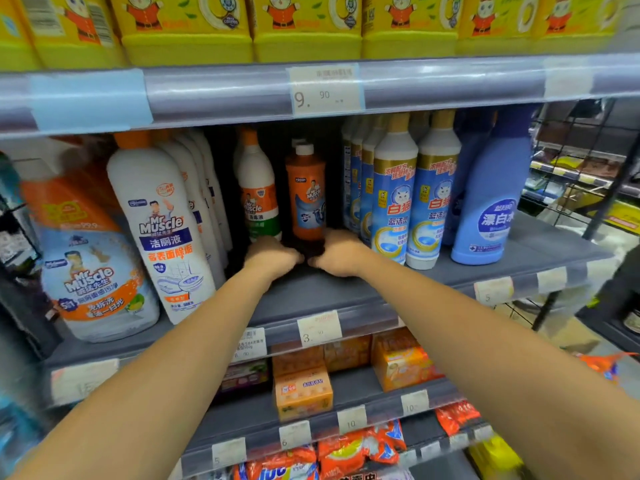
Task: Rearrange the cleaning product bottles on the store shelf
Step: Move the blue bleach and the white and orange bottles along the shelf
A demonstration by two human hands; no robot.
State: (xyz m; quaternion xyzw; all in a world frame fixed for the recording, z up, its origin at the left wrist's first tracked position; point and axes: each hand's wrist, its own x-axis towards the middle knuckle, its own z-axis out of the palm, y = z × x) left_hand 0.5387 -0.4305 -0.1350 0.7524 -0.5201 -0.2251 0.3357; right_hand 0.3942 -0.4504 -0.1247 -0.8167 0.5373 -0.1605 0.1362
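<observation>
On the middle shelf [332, 296], both hands [273, 256] [337, 252] clamp the orange bottle's [306, 195] dark base

Upright orange white-capped bottle [306, 192], mid-shelf among cleaner bottles [394, 199]

A dark gap opens in the middle of the grey metal shelf [346, 292], between the row of tall white Mr Muscle bottles with orange caps [162, 220] on its left and the row of white-and-blue bottles with gold necks [394, 202] on its right. Both hands, left [273, 256] and right [337, 252], fill the mouth of this gap. Inside it stand a white orange-capped bottle with a green band [258, 192] and an orange white-capped bottle [306, 195]. The grey shelf edge above [225, 91] limits headroom. Bare shelf lies in front of the hands
</observation>
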